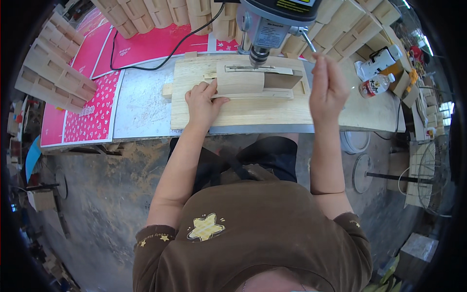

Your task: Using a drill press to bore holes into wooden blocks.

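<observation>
A drill press (276, 29) stands over the worktable, its chuck (259, 56) pointing down at a pale, curved wooden piece (241, 82). The piece lies on a flat wooden board (194, 116) and has a slot along its far side and a recessed section at its right. My left hand (202, 103) grips the near left end of the piece, thumb along the near edge and fingers at the end. Raised at the right, my right hand (329, 90) is closed at the end of the metal feed lever (308, 40); its fingertips are partly hidden.
Similar wooden pieces stand stacked at the left (56, 78) and along the back. Pink printed sheets (92, 97) cover the table's left side, crossed by a black cable (160, 61). At the right are a plastic bottle (377, 85), a white container (379, 62) and a fan (430, 175).
</observation>
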{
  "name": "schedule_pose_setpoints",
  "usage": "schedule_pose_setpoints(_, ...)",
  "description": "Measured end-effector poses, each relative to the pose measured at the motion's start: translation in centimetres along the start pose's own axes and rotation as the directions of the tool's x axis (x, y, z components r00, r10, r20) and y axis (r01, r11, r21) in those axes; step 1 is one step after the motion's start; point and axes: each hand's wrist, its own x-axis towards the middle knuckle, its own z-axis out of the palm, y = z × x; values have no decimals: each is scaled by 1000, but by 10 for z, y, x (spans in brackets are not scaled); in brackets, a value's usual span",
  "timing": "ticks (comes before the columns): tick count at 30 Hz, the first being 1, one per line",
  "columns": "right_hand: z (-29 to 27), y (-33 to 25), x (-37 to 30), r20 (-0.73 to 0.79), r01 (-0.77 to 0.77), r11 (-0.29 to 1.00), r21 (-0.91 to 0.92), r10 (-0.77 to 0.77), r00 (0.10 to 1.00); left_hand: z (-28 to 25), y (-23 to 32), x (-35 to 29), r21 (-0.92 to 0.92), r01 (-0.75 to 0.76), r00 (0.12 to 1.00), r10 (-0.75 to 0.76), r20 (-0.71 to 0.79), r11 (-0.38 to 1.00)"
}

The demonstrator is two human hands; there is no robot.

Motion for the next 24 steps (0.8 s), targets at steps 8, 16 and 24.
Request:
schedule_pose_setpoints(8,37,52,-50,-70,77,997,-29,-79,994,2,-1,2,12,-13,1000,13,1,1000)
schedule_pose_setpoints(16,-4,-2,63,53,28,997,-71,-24,998,5,-1,4,-47,-7,1000,8,24,999)
schedule_pose_setpoints(24,28,27,153,148,-11,964,-266,52,988,25,26,10,-143,-21,999,27,42,989)
